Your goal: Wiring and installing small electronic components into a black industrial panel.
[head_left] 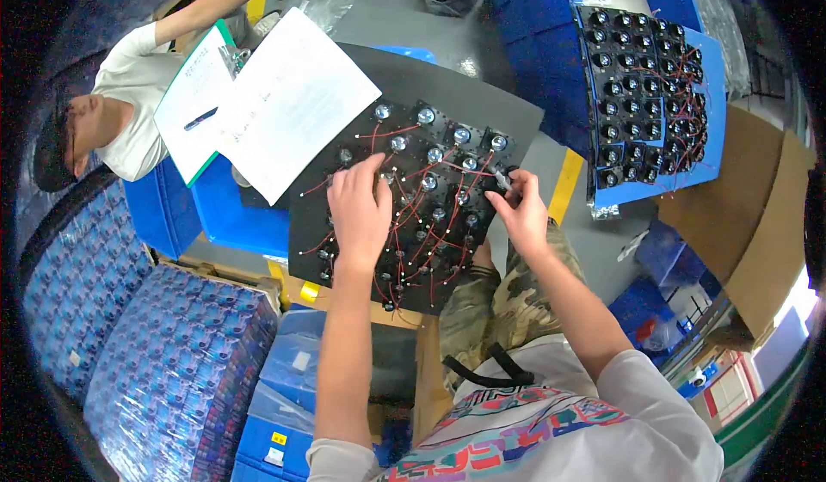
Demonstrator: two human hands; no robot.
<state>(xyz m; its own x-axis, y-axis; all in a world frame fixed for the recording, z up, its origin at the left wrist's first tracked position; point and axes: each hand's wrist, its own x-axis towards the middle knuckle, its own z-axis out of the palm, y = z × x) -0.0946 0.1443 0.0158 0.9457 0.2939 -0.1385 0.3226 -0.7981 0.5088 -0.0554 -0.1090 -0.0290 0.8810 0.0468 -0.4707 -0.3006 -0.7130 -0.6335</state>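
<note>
A dark flat board [335, 61] lies before me, bearing several small black modules with round clear lenses [426, 116] and thin red wires [400, 224]. Over its left part rests my left hand [357, 211], thumb spread from the fingers, beside the modules; nothing shows in it. At the board's right edge my right hand [525, 215] is closed, thumb and forefinger around a small clear-and-silver part [503, 179]. A red wire runs left from near that part. The undersides of my fingers are hidden.
Loose white papers [301, 104] overlap the board's left corner, next to a green clipboard [185, 121] with a pen. Another person [129, 104] stretches an arm out at far left. Blue bins [533, 43] stand around; more modules [637, 95] cover a blue surface at right.
</note>
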